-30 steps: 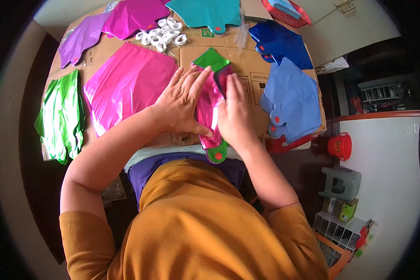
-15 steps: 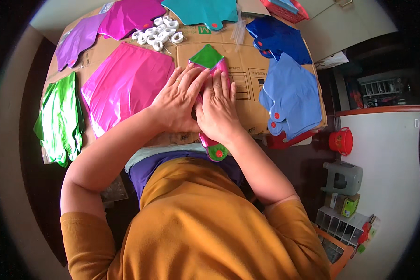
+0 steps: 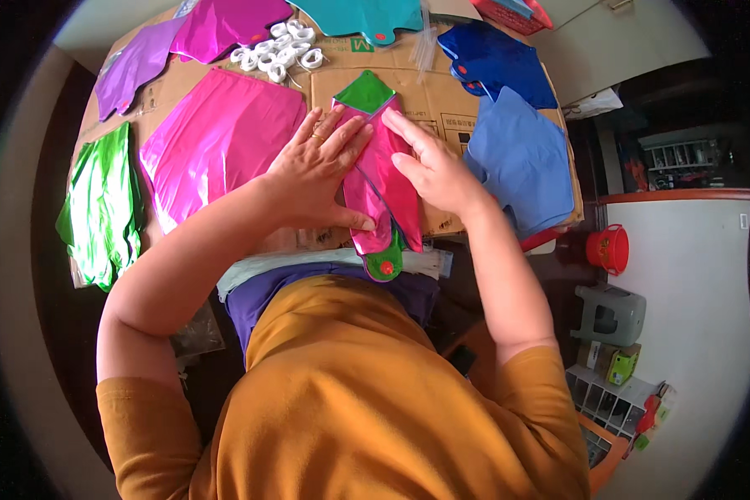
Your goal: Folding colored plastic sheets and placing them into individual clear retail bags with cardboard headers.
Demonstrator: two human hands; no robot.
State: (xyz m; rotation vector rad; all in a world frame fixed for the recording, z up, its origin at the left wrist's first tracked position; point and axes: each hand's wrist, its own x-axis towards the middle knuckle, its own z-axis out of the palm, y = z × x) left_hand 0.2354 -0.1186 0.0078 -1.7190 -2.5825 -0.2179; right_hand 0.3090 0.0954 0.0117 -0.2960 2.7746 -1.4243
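Observation:
A pink foil balloon [image 3: 368, 179], folded into a narrow strip, lies in front of me on the cardboard. It has a green pointed top [image 3: 365, 92] and a green rounded tab [image 3: 385, 265] with a red dot at the near edge. My left hand [image 3: 312, 179] is open and rests flat along its left side, thumb spread onto the foil. My right hand [image 3: 442, 171] is open at its right side, fingers stretched, with the fingertips by the upper right edge. A flat pink foil sheet [image 3: 221, 142] lies left of my left hand.
Flat foil pieces ring the cardboard [image 3: 325, 87]: green [image 3: 104, 208], lilac [image 3: 133, 71], magenta [image 3: 229, 29], teal [image 3: 362, 17], dark blue [image 3: 504, 67] and light blue [image 3: 525, 158]. Several white ribbon rolls [image 3: 279, 50] and clear straws [image 3: 425, 50] lie at the far side. A red bucket [image 3: 608, 250] stands right.
My right hand has moved right, off the middle of the folded foil, uncovering its pink right half. My left hand stays on the left side, its thumb now spread on the foil.

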